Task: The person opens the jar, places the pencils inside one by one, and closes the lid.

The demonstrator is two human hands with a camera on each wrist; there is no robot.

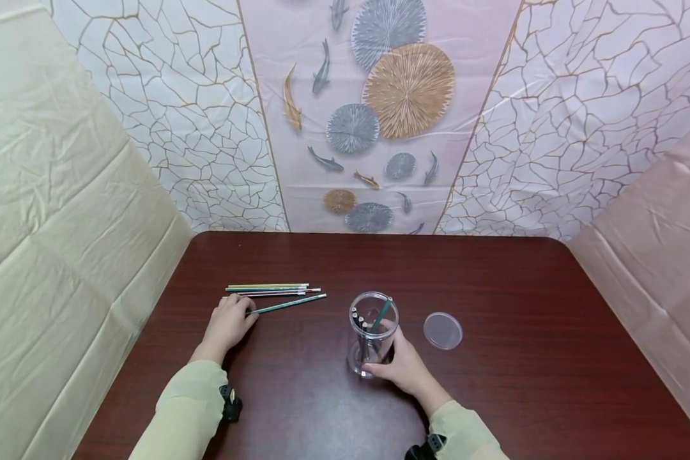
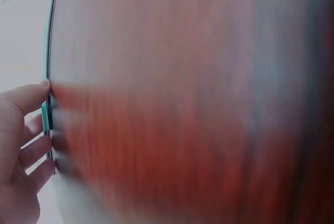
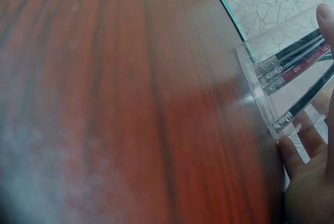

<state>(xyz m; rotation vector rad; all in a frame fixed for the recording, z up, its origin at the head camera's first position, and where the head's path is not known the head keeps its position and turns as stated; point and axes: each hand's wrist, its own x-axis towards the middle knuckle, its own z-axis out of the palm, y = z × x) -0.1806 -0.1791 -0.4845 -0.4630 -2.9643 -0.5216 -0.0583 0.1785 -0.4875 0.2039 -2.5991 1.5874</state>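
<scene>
Past pale-yellow cloth sleeves (image 1: 186, 409), the left hand (image 1: 229, 321) pinches a slim green pencil (image 1: 290, 303), the right hand (image 1: 402, 367) a clear plastic cylinder (image 1: 354, 351) (a knock could topple it).

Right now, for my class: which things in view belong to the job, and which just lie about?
Job, apparently:
clear container, in the right grip
pencils inside it
green pencil, in the left grip
loose pencils beside that

Lying about:
clear round disc, untouched; possibly a lid
patterned backdrop

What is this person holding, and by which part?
The right hand grips a clear jar around its side; the left hand pinches a green pencil near the end farther from the jar.
</scene>
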